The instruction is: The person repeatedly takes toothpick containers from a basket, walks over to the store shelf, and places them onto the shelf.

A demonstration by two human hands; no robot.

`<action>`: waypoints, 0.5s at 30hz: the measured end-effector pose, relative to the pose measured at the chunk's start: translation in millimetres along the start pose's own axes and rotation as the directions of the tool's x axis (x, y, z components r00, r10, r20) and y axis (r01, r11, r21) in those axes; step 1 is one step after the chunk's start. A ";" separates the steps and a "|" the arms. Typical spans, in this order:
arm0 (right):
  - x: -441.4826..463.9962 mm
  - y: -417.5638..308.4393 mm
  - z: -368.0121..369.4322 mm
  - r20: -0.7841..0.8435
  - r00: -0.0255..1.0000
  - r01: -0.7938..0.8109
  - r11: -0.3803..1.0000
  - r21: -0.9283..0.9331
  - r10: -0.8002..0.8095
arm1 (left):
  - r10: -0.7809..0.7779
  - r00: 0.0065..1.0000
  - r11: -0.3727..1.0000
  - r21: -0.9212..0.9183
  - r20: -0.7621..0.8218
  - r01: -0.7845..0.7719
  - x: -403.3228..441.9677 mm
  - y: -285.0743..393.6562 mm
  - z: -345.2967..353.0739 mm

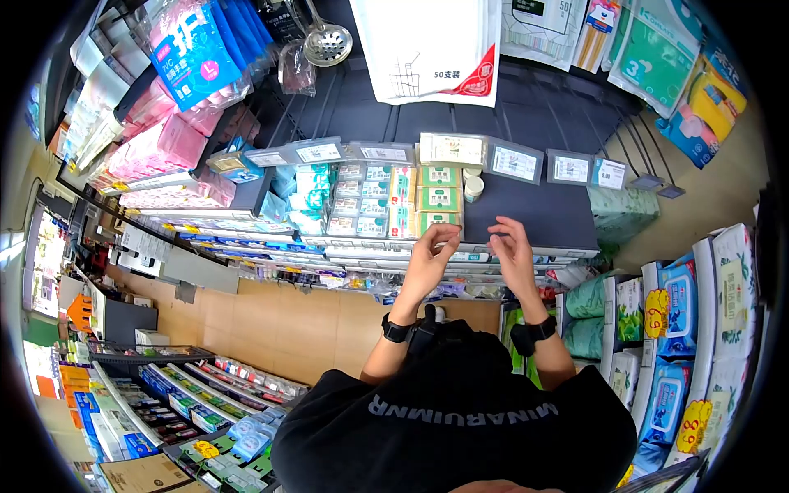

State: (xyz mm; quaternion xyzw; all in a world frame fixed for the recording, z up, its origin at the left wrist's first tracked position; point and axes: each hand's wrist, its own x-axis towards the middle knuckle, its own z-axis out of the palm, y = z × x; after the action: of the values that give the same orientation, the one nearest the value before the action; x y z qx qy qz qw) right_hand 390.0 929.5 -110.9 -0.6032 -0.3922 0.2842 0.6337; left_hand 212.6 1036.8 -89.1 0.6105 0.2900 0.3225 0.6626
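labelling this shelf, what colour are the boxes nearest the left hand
Green and cream boxes, seen in the head view.

Boxes are standing stacked in rows on the shelf ahead, a tub sitting just right of them. Price tags are running in a line above the boxes; a skimmer is hanging upper left, glove packs farther left. Wipe packs are resting on the right-hand rack.

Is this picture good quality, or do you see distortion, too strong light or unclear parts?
Head view: strong wide-angle distortion, with the white shelf edge at right bowed and the corners black; the bright area at far left washed out; the left hand and right hand evenly lit; small print on the price labels too small to read.
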 end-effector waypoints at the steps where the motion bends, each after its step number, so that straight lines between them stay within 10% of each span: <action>1: -11.3 -15.2 -3.1 0.027 1.000 -0.015 1.000 -0.021 0.016 | 0.006 1.000 1.000 -0.011 0.003 -0.006 -7.0 1.2 3.0; 15: -167.7 -76.4 -18.0 0.147 0.988 0.050 0.999 0.000 -0.050 | 0.050 0.998 0.971 -0.234 -0.038 -0.057 -148.7 7.1 50.4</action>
State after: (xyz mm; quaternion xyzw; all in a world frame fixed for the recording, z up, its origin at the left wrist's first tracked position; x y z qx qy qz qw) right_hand 307.5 771.5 -60.7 -0.5718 -0.4532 0.3111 0.6090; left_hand 158.5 889.6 -79.1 0.5303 0.2436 0.3820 0.7166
